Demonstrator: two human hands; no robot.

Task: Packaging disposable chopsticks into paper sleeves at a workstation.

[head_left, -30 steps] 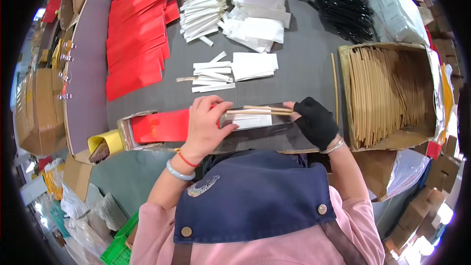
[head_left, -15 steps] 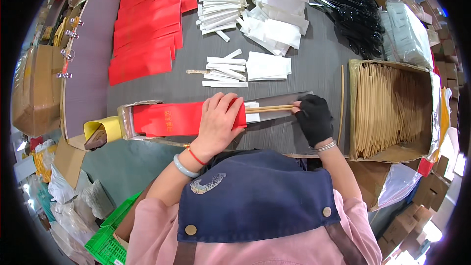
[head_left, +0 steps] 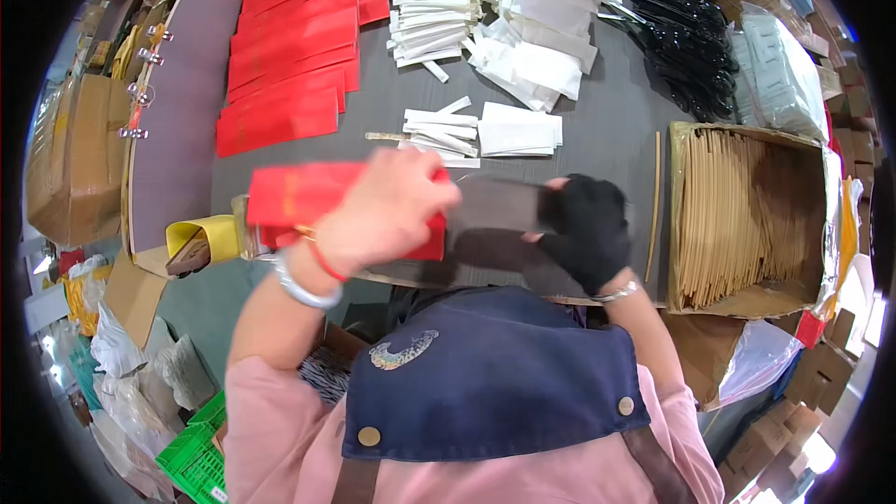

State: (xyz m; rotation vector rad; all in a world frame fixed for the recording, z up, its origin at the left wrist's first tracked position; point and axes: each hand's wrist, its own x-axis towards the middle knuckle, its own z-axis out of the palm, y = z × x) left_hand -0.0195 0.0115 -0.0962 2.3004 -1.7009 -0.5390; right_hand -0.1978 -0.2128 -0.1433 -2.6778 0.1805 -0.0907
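Overlapping red packet (head_left: 303, 192), centre-left, with left hand (head_left: 390, 205); can't tell grip, likewise right hand (head_left: 590, 231); seems part-done, white packets (head_left: 536, 61) loose upper centre.

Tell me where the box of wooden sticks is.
In the head view, the box is on the right, past the right hand and a lone stick.

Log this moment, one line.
left hand: at red envelope, grip blurred; right hand: black-gloved, grip unclear; wooden sticks: in cardboard box
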